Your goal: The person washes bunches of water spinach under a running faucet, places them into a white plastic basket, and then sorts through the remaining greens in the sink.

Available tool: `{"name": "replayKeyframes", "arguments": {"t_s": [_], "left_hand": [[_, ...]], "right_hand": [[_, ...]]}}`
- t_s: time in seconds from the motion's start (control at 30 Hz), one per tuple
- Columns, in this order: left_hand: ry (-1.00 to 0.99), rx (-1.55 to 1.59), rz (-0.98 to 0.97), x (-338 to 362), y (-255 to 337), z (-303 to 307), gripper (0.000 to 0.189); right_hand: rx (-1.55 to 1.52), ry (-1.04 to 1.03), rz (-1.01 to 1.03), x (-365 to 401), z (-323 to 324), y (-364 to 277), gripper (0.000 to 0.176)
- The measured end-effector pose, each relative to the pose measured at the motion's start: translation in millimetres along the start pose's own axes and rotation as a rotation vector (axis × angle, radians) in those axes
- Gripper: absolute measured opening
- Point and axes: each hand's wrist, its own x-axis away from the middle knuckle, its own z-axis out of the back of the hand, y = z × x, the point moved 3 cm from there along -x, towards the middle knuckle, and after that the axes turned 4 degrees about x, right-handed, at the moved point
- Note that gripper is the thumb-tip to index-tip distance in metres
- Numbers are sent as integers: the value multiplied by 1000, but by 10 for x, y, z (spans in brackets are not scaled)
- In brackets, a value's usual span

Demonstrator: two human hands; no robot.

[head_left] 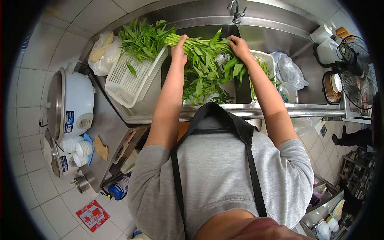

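My left hand [179,50] and my right hand [240,47] together hold a long bunch of leafy green stalks [202,60] over the steel sink [280,40]. The left hand grips the stem end near a tilted white plastic basket [128,82], which has more greens [142,38] piled on top. My right hand closes on the leafy end beside a second white basket [265,59]. More wet greens [204,90] lie in the sink basin below the bunch.
A tap [237,12] stands behind the sink. Plastic bags [102,52] lie left, another bag [290,71] right. Rice cookers [70,105] and stacked white bowls [80,149] sit on the left counter. A fan [356,72] and a pot [332,86] are at right.
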Motion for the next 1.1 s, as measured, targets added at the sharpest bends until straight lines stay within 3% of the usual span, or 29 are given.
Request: {"name": "replayKeyframes", "arguments": {"t_s": [0.13,0.2,0.23,0.27,0.33,0.37,0.5,0.6,0.73,0.8,0.87,0.93,1.1], "left_hand": [[-115,28,-77,-66,-38,-11,25],[-111,9,-162,-75,-33,-29,24],[-110,-10,-249,-66,-14,-42,23],[-109,-10,-248,-65,-13,-58,23],[-319,71,-246,-21,-12,-173,21],[-383,72,-298,-19,-19,-226,22],[-428,151,-204,47,-32,-349,27],[-406,85,-211,17,-2,-262,29],[-353,-128,-343,11,-10,-145,31],[-313,-144,-363,30,-24,-147,28],[-282,-353,-473,93,-26,-170,23],[-236,-431,-466,101,-70,-154,21],[61,-556,-605,128,-79,100,23]], "right_hand": [[-102,-161,-138,-92,-31,334,23],[117,-286,43,-51,-2,305,22],[94,-505,-97,-97,70,308,27],[94,-506,-97,-159,55,270,27],[-87,-268,104,-338,39,160,26],[-85,-319,68,-331,-96,100,23],[40,-339,6,-304,-554,-10,23],[-133,-379,-111,-391,-557,21,25],[21,-326,-173,-386,-399,-21,23],[122,-399,-5,-374,-441,-42,21],[210,-404,164,-282,-512,-97,19],[205,-194,260,-266,-487,-66,18],[-92,77,-176,-360,-291,506,18]]}}
